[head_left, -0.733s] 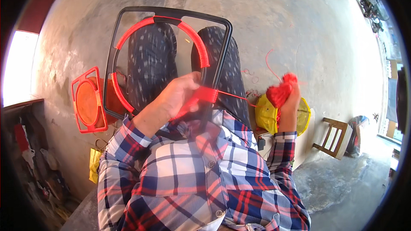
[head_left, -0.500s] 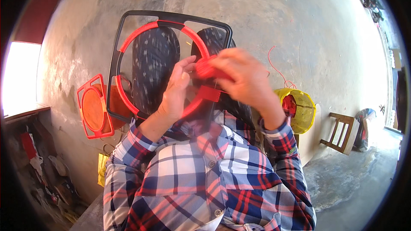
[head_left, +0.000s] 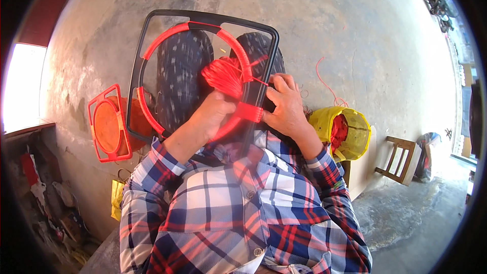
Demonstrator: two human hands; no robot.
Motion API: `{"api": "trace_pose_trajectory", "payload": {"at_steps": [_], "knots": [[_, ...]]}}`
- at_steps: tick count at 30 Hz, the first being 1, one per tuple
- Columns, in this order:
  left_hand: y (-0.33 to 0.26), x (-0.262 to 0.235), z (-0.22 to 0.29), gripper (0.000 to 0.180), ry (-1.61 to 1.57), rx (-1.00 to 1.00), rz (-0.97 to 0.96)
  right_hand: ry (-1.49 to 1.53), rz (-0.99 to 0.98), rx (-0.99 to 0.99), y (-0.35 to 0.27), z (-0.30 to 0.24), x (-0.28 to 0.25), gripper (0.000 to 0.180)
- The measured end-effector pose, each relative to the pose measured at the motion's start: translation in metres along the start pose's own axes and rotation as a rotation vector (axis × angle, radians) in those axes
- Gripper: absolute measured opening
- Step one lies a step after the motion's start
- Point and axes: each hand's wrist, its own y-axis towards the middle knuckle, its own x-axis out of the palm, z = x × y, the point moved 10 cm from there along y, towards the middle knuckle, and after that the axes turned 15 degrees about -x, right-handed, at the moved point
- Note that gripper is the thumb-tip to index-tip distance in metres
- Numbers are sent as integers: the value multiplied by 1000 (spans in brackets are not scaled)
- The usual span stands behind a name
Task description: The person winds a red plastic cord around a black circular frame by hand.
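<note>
Holding: your left hand (head_left: 215, 114) pinches a bundle of red cord (head_left: 223, 76) against the red ring (head_left: 195, 30) inside the black frame (head_left: 208, 18) on your lap.
Right hand (head_left: 286, 106): closed on the frame's right edge, beside the wrapped red patch (head_left: 249, 112).
Risk: the cord could slip and loosen — your left grip looks narrow; the frame could tip if your right hand eases.
Floor (head_left: 314, 15): bare concrete, stained.
Room: finished orange frame (head_left: 107, 124) at left, yellow bag (head_left: 350, 129) of cord and wooden stool (head_left: 398, 160) at right.
</note>
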Motion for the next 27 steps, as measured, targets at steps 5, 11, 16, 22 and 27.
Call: {"api": "trace_pose_trajectory", "payload": {"at_steps": [5, 11, 16, 22, 27], "knots": [[-1, 9, 2, 43, -73, -10, -103, 82, 76, -11, -6, 7, -1, 32], [3, 5, -7, 35, -123, -87, -81, 1485, 790, 523, -90, 97, 12, 36], [5, 2, -9, 26, -120, -119, -60, 1889, 1015, 244, -137, 119, -41, 46], [-7, 20, 8, 28, -227, -25, -103, 1627, 1109, 457, -147, 104, -91, 47], [-5, 17, 7, 27, -28, 62, -175, 1181, 517, 654, -76, 43, -20, 37]]}}
